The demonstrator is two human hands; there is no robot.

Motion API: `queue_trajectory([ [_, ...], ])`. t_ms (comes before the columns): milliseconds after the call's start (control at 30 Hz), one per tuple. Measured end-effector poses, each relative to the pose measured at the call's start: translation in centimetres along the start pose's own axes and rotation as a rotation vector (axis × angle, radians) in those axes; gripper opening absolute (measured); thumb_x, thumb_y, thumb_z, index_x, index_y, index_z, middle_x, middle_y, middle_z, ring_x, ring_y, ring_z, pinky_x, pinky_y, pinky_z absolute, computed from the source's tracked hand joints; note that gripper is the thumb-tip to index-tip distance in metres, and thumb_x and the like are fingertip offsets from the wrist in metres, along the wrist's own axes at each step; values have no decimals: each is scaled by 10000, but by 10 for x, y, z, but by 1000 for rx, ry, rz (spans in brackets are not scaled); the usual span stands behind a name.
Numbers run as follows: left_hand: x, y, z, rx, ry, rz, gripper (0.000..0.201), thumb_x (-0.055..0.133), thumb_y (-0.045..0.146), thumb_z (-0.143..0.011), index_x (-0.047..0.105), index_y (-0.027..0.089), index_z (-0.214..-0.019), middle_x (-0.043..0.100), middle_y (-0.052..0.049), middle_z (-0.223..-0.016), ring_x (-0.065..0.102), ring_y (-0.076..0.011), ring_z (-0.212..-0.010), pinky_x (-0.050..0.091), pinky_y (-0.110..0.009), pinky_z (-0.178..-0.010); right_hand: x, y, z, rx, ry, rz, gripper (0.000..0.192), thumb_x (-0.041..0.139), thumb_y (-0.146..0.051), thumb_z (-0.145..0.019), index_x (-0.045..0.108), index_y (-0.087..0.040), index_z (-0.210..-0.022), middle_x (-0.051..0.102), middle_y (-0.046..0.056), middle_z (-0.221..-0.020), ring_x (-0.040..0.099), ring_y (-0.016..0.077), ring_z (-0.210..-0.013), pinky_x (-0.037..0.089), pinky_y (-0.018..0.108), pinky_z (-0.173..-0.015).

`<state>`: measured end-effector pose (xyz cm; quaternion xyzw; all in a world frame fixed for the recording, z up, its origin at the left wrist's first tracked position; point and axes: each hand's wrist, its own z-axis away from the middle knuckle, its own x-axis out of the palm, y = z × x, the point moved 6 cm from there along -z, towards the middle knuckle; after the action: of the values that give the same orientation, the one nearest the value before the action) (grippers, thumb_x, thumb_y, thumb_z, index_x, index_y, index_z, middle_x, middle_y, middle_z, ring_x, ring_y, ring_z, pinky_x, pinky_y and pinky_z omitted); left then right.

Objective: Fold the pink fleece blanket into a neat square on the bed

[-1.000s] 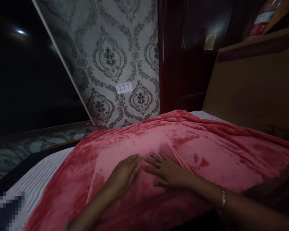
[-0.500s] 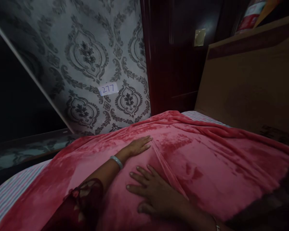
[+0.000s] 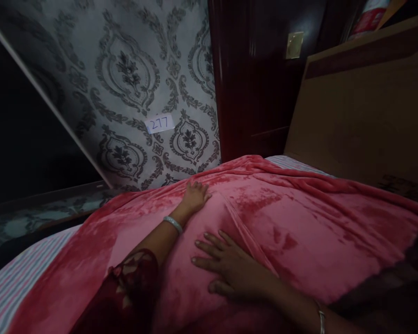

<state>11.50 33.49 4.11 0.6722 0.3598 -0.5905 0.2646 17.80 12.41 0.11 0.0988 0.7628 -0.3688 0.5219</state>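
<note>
Landmark: the pink blanket — it covered most of the bed, spread over a striped sheet.

Nearest the camera, the right hand lay flat, palm down, on the near part of the blanket, fingers spread and pointing toward the wall. Nothing gripped; hand open, only pressing on the fabric. A metal bangle sat on that wrist, at the blanket's near edge. A raised fold in the blanket ran just beside the right hand, on its right side.

Left arm came in from the lower left of the blanket, in a dark red patterned sleeve. A pale bangle sat on the left wrist. The left hand rested further up the blanket, near its far edge, fingers curled down into the fabric — it looked like it was bunching the cloth, but I cannot tell whether it actually had a pinch of it. The two hands were apart, left beyond right.

Striped sheet showed bare at the blanket's left edge and again at its far right corner.

Beyond the blanket: patterned grey wallpaper with a small paper label reading 277, a dark wooden post right of that, and a brown headboard along the blanket's right side.
</note>
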Motion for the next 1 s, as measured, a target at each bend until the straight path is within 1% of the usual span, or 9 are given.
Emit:
queue_trajectory([
  [100, -23, -12, 23, 39, -19, 18, 525, 383, 425, -1012, 476, 190, -1472, 491, -134, -1513, 362, -304, -1448, 217, -512, -1212, 1, 1, 0, 1, -5, 45, 638, 523, -569, -976, 344, -370, -1556, 181, 18, -1660, 78, 291, -1535, 23, 601, -1211],
  [167, -26, -13, 49, 134, -82, 82, 569, 337, 482, -1022, 429, 199, -1508, 413, -112, -1576, 332, -265, -1473, 224, -450, -1222, 3, 1, 0, 2, -14, 62, 635, 514, -571, -980, 348, -362, -1556, 179, 20, -1659, 79, 295, -1534, 25, 604, -1210],
  [267, -12, -12, 90, 245, -206, 174, 622, 310, 575, -1010, 359, 265, -1547, 307, -86, -1631, 228, -282, -1518, 167, -538, -1224, 6, 2, 1, -6, -15, 82, 623, 516, -555, -985, 350, -363, -1554, 187, 12, -1658, 71, 291, -1535, 18, 596, -1214],
  [367, 8, -16, 113, 200, -202, 189, 605, 298, 572, -1014, 325, 309, -1557, 249, -67, -1654, 160, -284, -1536, 116, -601, -1212, 10, 3, 1, -8, -13, 104, 613, 513, -539, -993, 348, -362, -1555, 192, 8, -1657, 75, 282, -1535, 24, 584, -1218],
  [500, 21, -17, 119, 149, -144, 158, 585, 304, 538, -1021, 319, 309, -1559, 229, -54, -1661, 161, -267, -1536, 99, -585, -1219, 12, 6, 2, -10, -5, 133, 599, 484, -545, -1004, 351, -350, -1555, 196, 27, -1657, 83, 285, -1534, 25, 583, -1218],
  [600, 19, -15, 117, 164, -144, 150, 590, 311, 528, -1021, 307, 299, -1565, 223, -53, -1664, 147, -263, -1539, 88, -565, -1225, 6, 2, -1, 15, -54, 144, 606, 473, -564, -1001, 370, -330, -1550, 207, 47, -1654, 89, 305, -1532, 47, 605, -1209],
  [767, 13, -21, 111, 163, -228, 225, 653, 388, 587, -985, 258, 345, -1577, 186, -51, -1673, 123, -287, -1542, 92, -583, -1216, -4, -31, -17, -5, -55, 98, 623, 509, -577, -980, 421, -303, -1532, 349, 92, -1600, 255, 310, -1491, 94, 587, -1210],
  [900, 14, -22, 113, 162, -202, 244, 659, 415, 592, -975, 288, 336, -1568, 210, -70, -1666, 139, -306, -1538, 99, -621, -1201, 21, -55, -22, -171, -118, 55, 636, 542, -543, -974, 370, -337, -1551, 239, 55, -1646, 165, 299, -1519, 50, 593, -1213],
  [1000, 17, -18, 120, 187, -113, 181, 625, 360, 565, -1000, 312, 301, -1564, 220, -90, -1661, 143, -308, -1537, 81, -628, -1201, 39, -53, -18, -174, -147, 55, 703, 586, -507, -957, 296, -346, -1577, 135, 49, -1668, 65, 298, -1535, 5, 609, -1206],
])
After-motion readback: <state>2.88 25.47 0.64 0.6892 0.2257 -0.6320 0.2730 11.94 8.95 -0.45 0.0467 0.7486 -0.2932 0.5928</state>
